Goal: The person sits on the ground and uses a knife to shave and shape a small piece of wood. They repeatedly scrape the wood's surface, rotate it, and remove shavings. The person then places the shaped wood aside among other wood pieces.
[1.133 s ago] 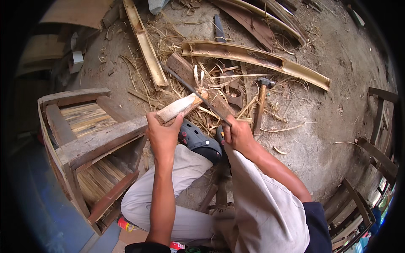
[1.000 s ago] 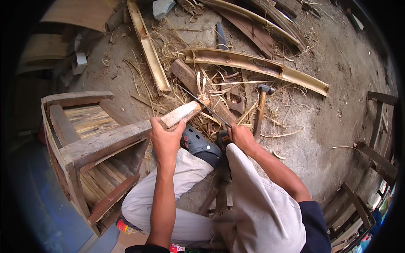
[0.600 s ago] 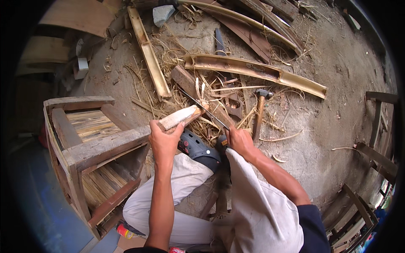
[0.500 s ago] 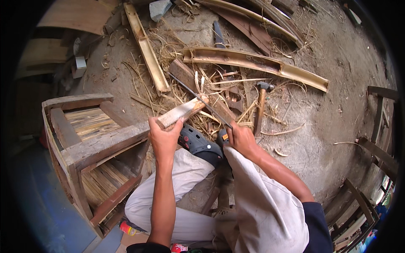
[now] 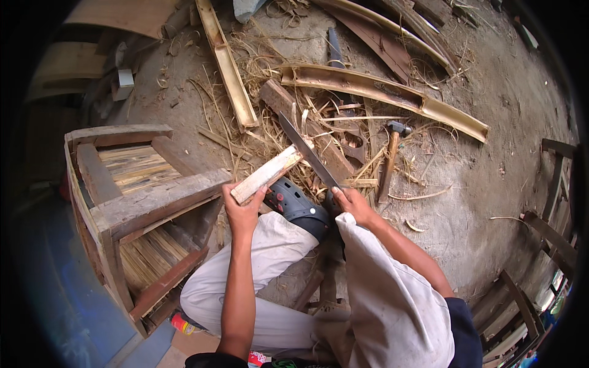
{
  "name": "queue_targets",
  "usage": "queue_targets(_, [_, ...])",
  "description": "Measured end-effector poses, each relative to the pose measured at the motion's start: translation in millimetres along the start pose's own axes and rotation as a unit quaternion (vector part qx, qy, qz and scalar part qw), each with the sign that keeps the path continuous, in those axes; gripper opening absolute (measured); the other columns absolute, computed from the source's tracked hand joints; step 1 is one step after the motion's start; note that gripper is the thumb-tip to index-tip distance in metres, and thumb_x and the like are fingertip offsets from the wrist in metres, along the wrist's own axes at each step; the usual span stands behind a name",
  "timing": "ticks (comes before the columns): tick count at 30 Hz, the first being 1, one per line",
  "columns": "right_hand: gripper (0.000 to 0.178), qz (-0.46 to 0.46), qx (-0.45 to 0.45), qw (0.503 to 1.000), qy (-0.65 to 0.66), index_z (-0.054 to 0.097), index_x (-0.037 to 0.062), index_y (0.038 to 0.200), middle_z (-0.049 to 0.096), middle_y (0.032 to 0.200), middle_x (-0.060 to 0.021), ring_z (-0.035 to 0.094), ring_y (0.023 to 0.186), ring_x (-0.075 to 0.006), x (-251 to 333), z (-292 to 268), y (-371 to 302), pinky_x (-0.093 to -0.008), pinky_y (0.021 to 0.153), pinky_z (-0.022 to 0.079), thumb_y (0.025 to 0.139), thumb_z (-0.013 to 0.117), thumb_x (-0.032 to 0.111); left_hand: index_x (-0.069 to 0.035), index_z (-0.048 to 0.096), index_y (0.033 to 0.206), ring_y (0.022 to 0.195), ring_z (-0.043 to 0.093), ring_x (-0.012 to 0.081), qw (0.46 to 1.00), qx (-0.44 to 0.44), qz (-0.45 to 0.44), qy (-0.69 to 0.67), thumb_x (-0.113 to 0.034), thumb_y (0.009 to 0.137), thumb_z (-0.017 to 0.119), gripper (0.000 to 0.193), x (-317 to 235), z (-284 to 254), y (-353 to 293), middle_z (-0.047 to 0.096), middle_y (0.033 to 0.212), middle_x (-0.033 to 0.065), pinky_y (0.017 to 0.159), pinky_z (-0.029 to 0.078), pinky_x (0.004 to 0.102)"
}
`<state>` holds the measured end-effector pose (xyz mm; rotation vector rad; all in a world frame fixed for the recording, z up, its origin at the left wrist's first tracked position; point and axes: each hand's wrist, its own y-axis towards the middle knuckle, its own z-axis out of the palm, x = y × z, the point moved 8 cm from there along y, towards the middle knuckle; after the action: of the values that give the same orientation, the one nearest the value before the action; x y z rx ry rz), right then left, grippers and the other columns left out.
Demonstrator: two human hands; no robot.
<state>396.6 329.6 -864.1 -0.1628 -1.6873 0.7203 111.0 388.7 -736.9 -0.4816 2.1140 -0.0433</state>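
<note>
My left hand (image 5: 243,207) is closed around the near end of a short split piece of pale wood (image 5: 268,172), which slants away to the right. In my right hand (image 5: 354,206) is the grip of a long dark-bladed knife (image 5: 318,163), its fingers wrapped round it. The blade runs up and left from that hand and crosses the far end of the piece, its flat face showing; whether it touches cannot be told. A thick brown wooden block (image 5: 279,100) lies on the ground beyond, under both. My dark clog (image 5: 299,205) is just below the piece.
A hammer (image 5: 392,147) lies right of the block, among curled shavings (image 5: 362,156). A handsaw (image 5: 335,49) and split bamboo lengths (image 5: 392,95) (image 5: 228,67) lie farther off. At left stands a wooden frame stool (image 5: 165,202); dark wooden frames (image 5: 521,294) are at the right.
The knife blade has turned from nearly edge-on to show its flat side. Pale slivers that stood up at the piece's far end no longer show there. The whole view has shifted slightly.
</note>
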Motion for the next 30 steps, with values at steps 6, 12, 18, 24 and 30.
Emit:
queue_targets(6, [0.056,0.018,-0.142,0.987,0.075,0.051,0.0038,0.071,0.049,0.059,-0.0018,0.044,0.057,-0.0142,1,-28,-34,-0.0346,0.054,0.038,0.107,0.040,0.045,-0.004,0.045,0.111,0.064,0.067,0.0160,0.990,0.033,-0.091,-0.101,-0.022,0.090,0.075,0.041,28,2,2,0.067,0.098,0.0134,0.047,0.054,0.0259])
queue_targets(12, [0.049,0.088,-0.286,0.905,0.301,0.046,0.0119,0.070,0.040,0.056,0.0033,0.037,0.044,-0.0102,-36,-67,-54,-0.0295,0.042,0.028,0.107,0.042,0.044,-0.004,0.049,0.121,0.077,0.071,0.0230,0.970,0.044,-0.130,-0.203,-0.032,0.096,0.065,0.041,9,7,-5,0.063,0.109,0.0152,0.051,0.058,0.0283])
queue_targets(18, [0.034,0.189,-0.261,0.865,0.385,0.050,0.0107,0.086,0.037,0.058,0.0039,0.033,0.044,-0.0100,-99,-69,-50,-0.0291,0.040,0.025,0.106,0.040,0.036,-0.005,0.049,0.125,0.083,0.070,0.0206,0.941,0.055,-0.147,-0.300,-0.024,0.095,0.067,0.040,-6,13,-33,0.063,0.110,0.0145,0.055,0.056,0.0272])
queue_targets(24, [0.022,0.172,-0.308,0.896,0.268,0.057,0.0035,0.104,0.066,0.085,-0.0076,0.066,0.067,-0.0173,-114,-81,-61,-0.0298,0.052,0.050,0.104,0.046,0.023,-0.007,0.053,0.127,0.092,0.070,0.0253,0.845,0.127,-0.240,-0.460,-0.034,0.094,0.065,0.044,18,50,-45,0.065,0.115,0.0142,0.067,0.057,0.0352])
queue_targets(30, [0.024,0.059,-0.264,0.896,0.352,0.056,-0.0017,0.110,0.067,0.090,-0.0104,0.067,0.071,-0.0205,-12,-86,-73,-0.0308,0.057,0.053,0.103,0.049,0.021,-0.008,0.055,0.131,0.108,0.065,0.0277,0.838,0.181,-0.231,-0.461,-0.039,0.092,0.063,0.051,27,76,-35,0.063,0.124,0.0126,0.081,0.054,0.0417])
